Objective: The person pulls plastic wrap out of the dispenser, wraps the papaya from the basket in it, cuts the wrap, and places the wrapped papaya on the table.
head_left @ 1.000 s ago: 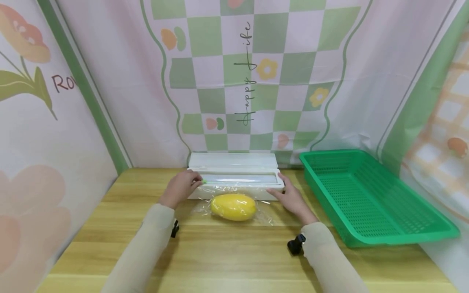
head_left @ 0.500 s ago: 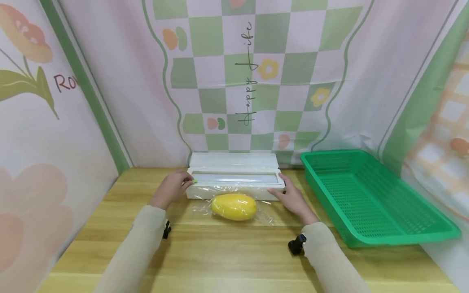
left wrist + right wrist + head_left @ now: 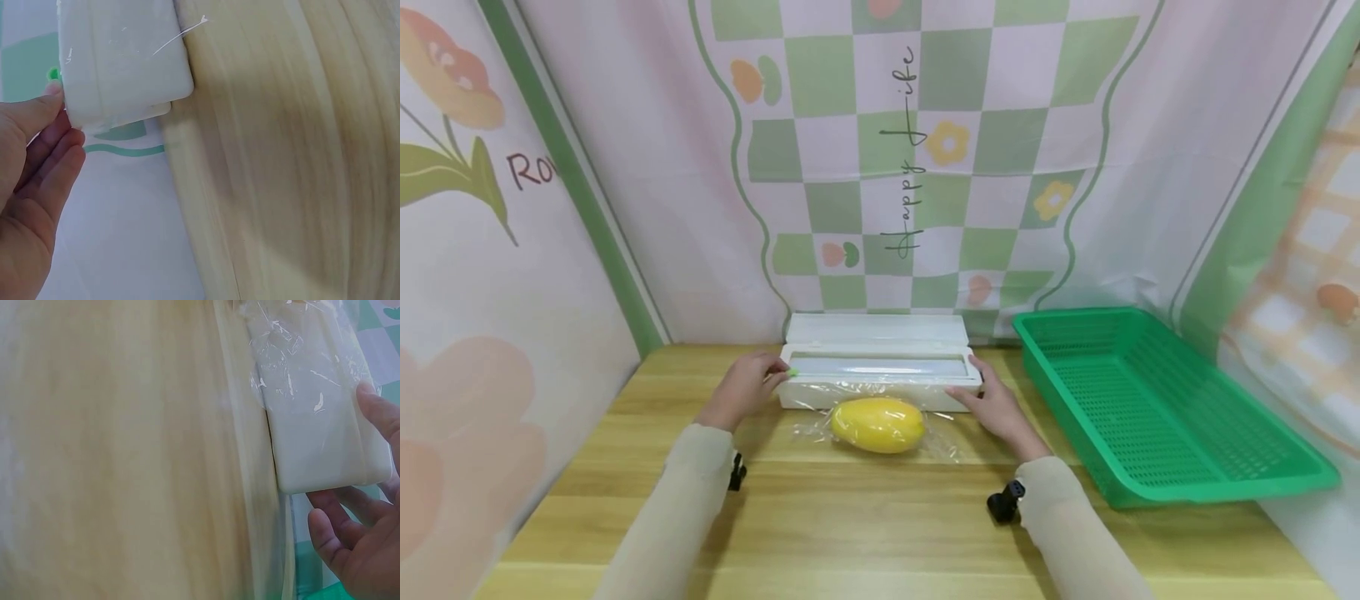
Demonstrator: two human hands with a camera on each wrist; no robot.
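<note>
A white cling film dispenser stands at the back of the wooden table, its lid raised behind it. My left hand is at the dispenser's left end, where thumb and fingers pinch the small green slider. In the left wrist view the thumb tip meets this green slider. My right hand grips the dispenser's right end, thumb on the front edge and fingers round the end. Clear film hangs over the dispenser's front and covers a yellow oval fruit lying before it.
A green perforated plastic basket stands at the right of the wooden table. A patterned curtain hangs close behind the dispenser, with more fabric at both sides.
My left hand has moved left with the green slider, along the dispenser's front edge to its left end. My right hand, the fruit and the basket have stayed in place.
</note>
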